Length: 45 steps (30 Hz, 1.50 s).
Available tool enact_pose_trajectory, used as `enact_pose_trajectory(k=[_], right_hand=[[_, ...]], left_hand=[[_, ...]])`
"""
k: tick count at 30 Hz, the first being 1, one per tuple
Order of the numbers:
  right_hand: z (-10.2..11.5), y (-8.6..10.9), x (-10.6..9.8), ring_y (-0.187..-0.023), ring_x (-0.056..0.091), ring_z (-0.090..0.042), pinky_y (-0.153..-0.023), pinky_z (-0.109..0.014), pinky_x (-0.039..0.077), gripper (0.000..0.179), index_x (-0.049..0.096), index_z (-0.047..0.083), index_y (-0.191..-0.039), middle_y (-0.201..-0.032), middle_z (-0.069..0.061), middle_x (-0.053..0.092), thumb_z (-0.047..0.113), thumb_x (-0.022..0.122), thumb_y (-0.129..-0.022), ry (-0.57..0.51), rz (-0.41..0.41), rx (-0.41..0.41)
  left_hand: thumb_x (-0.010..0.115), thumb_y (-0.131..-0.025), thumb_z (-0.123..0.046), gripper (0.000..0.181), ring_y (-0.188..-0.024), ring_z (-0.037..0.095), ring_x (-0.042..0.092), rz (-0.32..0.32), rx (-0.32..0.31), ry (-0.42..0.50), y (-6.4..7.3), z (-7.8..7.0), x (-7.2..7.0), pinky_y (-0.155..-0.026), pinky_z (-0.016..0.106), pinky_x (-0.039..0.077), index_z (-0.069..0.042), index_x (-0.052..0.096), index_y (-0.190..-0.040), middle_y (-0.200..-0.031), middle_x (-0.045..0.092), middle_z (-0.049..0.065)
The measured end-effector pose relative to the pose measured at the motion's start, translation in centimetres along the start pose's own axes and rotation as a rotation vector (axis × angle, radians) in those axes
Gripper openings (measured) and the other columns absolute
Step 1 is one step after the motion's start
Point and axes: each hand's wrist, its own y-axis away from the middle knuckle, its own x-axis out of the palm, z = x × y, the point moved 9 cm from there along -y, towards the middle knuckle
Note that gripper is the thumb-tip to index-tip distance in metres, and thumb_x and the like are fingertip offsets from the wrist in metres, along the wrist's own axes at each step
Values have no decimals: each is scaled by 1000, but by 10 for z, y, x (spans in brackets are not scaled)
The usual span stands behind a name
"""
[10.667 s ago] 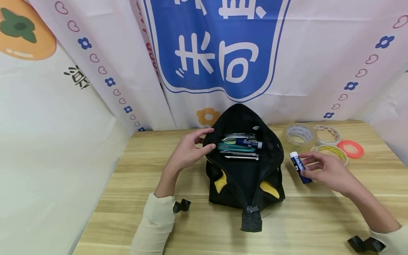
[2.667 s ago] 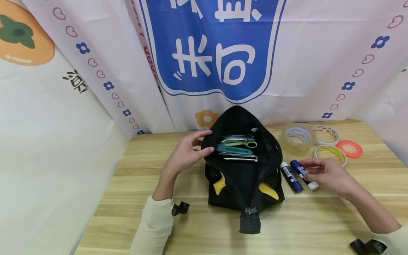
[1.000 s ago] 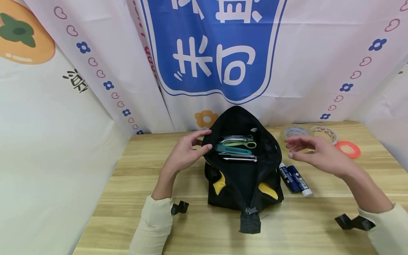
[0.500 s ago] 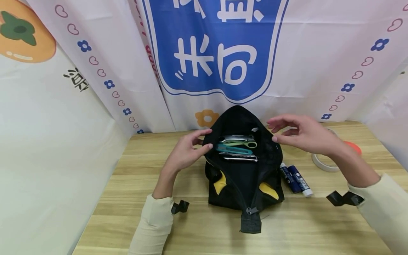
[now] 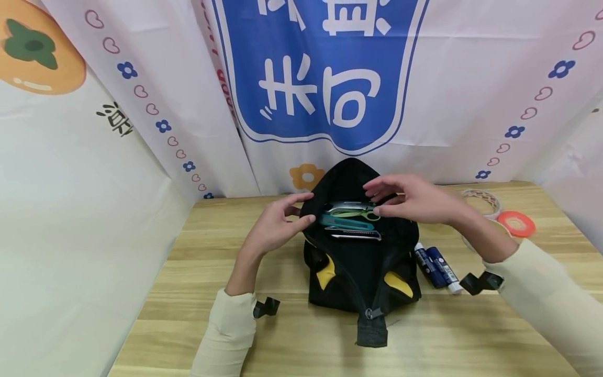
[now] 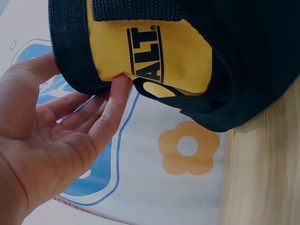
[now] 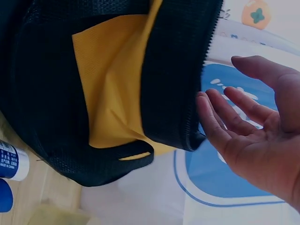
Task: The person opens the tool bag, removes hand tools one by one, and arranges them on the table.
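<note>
One bag is sitting on the table, left grip pinching its rim, right grip hovering relaxed and empty by the scissors inside; two glue sticks are lying alongside

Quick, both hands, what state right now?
Left hand: closed, pinching the side of the black bag.
Right hand: open, holding nothing.

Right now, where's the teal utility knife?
In the head view, the teal utility knife lies inside the open black bag, between the green scissors and the silver-black cutter, right of the left hand.
</note>
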Motion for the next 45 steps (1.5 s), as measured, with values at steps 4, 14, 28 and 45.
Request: enact_pose_trajectory(k=[4, 14, 28, 45], right_hand=[[-3, -14, 9, -134, 65, -38, -108, -43, 58, 48, 59, 2, -148, -145, -19, 67, 10, 71, -103, -9, 41, 8], [-19, -43, 36, -140, 61, -41, -118, -54, 49, 55, 54, -2, -153, -152, -23, 61, 14, 72, -103, -52, 152, 53], [-27, -57, 56, -137, 61, -47, -118, -59, 47, 53, 56, -4, -149, -149, -26, 62, 14, 72, -102, -37, 178, 60], [-60, -61, 85, -129, 67, -43, -112, -51, 54, 48, 59, -10, -143, -145, -30, 63, 7, 73, -100, -134, 148, 146]], left_hand=[[73, -102, -22, 54, -123, 35, 71, -3, 1, -1, 1, 0, -1, -83, 35, 59, -13, 60, -153, -158, 59, 9], [75, -101, -22, 54, -124, 35, 71, 2, -10, 0, 1, 1, -1, -89, 40, 62, -14, 61, -152, -159, 58, 10], [76, -101, -21, 54, -124, 35, 71, 11, -1, -4, 0, 0, -1, -86, 37, 62, -13, 61, -152, -159, 58, 10], [76, -100, -20, 54, -123, 35, 71, 8, -2, -13, 1, 1, -1, -84, 35, 61, -12, 61, -152, -156, 61, 9]])
